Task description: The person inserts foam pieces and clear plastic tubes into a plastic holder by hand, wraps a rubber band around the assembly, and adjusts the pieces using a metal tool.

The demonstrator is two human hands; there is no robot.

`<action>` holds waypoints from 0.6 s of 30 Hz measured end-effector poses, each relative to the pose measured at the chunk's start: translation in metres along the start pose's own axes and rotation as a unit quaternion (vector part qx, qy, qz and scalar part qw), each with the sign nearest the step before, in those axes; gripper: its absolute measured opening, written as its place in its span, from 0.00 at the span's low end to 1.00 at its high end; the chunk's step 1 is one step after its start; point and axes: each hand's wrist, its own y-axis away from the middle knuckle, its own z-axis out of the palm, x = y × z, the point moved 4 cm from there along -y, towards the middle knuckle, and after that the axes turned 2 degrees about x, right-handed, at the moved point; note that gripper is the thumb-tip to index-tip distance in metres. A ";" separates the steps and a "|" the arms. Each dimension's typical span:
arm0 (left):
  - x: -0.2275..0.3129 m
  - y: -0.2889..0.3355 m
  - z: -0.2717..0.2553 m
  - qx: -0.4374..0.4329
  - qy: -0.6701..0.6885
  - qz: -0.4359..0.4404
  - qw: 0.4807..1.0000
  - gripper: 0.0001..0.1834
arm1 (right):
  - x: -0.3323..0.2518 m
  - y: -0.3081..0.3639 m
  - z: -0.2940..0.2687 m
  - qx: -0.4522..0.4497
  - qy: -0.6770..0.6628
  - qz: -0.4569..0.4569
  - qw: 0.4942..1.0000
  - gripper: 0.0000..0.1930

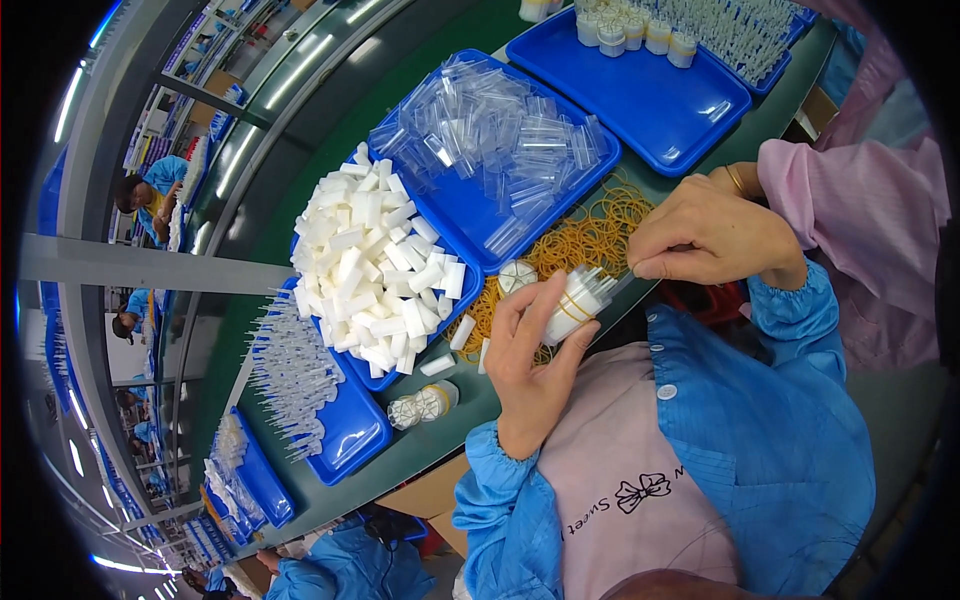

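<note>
White bundle, with yellow bands and thin tips at right, is gripped in your curled left hand; your right hand is pinched closed, on what I cannot tell.

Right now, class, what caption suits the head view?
Left hand holds a banded bundle near rubber bands, right hand close by.

Centre of frame: one held bundle and one upright bundle. Below, left of centre: two spare bundles and at least three loose white cylinders. Heaped white cylinders, clear tubes and rubber bands: too many to count.
</note>
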 end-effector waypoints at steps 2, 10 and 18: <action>-0.001 -0.003 0.000 0.004 0.003 0.000 1.000 0.30 | 0.002 0.003 -0.004 0.041 0.002 -0.008 0.999 0.09; -0.002 -0.003 0.000 -0.006 0.042 -0.019 0.999 0.30 | -0.003 0.001 -0.001 0.079 -0.009 0.000 0.997 0.08; 0.001 -0.005 0.001 -0.019 0.034 -0.012 0.999 0.31 | -0.001 -0.001 0.000 0.056 -0.011 -0.006 0.998 0.08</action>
